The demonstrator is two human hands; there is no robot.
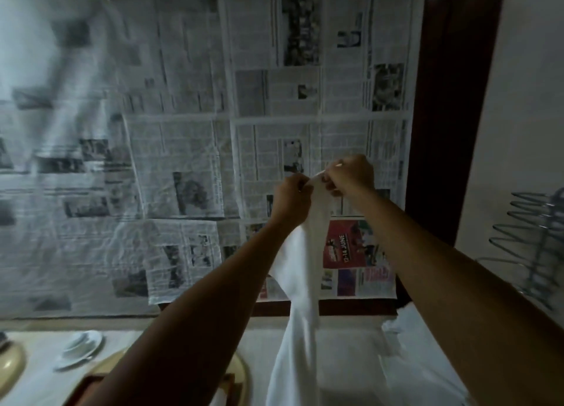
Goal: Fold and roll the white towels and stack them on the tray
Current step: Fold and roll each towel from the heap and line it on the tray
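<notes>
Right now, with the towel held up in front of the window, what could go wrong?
1. Both the left hand and the right hand pinch only the top edge of the white towel; a slip could drop it.
2. Its hanging tail could sweep the cup and saucer or catch the tray rim below.
3. Dim light may hide uneven edges.
</notes>
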